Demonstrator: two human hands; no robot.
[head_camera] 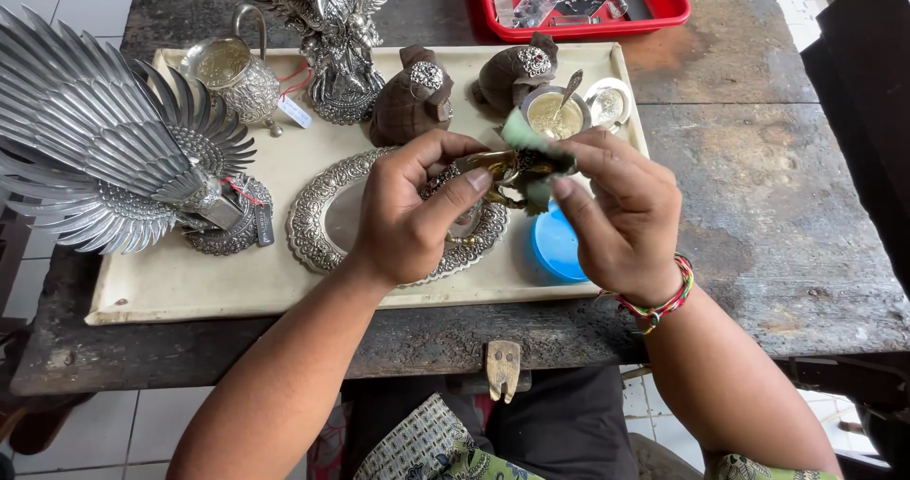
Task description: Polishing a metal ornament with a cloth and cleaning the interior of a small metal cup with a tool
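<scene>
The left hand pinches a small brass-coloured ornament between thumb and fingers, its grip clenched on one end. The right hand presses a green cloth against the other end, its grip closed on the cloth. Both hover above the cream tray near the front edge of the bench.

Judging by its look, the ornament is only partly cleaned: the bare end shows a warm gleam, the part under the cloth stays dark. The remaining pieces sit on the tray and look bright already, though I cannot tell whether any have been rubbed.

Directly beneath the hands lies one oval embossed silver dish, and beside it one blue lid. Farther back stand two dark turtle-shaped pieces, one small bowl of paste with a spoon and one small silver cup. Toward the tray's left end are two winged silver bird statues and one silver jug. One red tray rests at the back edge of the bench.
</scene>
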